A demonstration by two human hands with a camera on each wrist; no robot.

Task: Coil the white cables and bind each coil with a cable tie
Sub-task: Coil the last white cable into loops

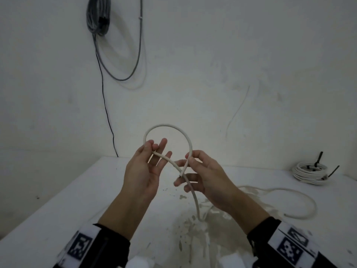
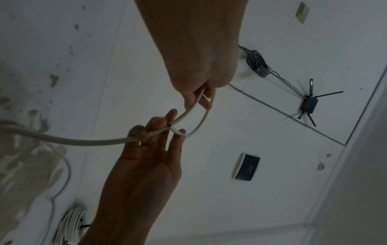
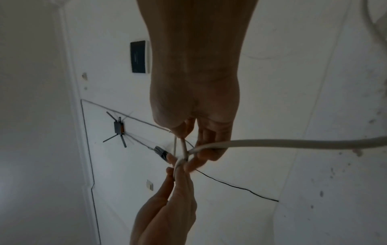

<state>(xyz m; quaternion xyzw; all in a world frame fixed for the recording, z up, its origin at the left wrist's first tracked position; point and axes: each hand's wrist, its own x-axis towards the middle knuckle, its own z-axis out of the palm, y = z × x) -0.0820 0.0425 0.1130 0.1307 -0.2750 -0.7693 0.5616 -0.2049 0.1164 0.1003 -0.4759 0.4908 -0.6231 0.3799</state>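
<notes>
Your left hand (image 1: pixel 144 167) pinches the white cable (image 1: pixel 168 126) at 9 o'clock of its first loop; right hand (image 1: pixel 204 175) pinches the crossing; it looks light and springy, so grip there.

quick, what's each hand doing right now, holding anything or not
Left hand: pinching the white cable at one side of its first loop.
Right hand: pinching the same cable where the loop crosses.

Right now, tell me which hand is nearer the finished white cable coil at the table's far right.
Right. The right hand is raised mid-table, pinching the loose white cable, on the side of the bound coil. The left hand, holding the loop's other side, is farther away.
</notes>
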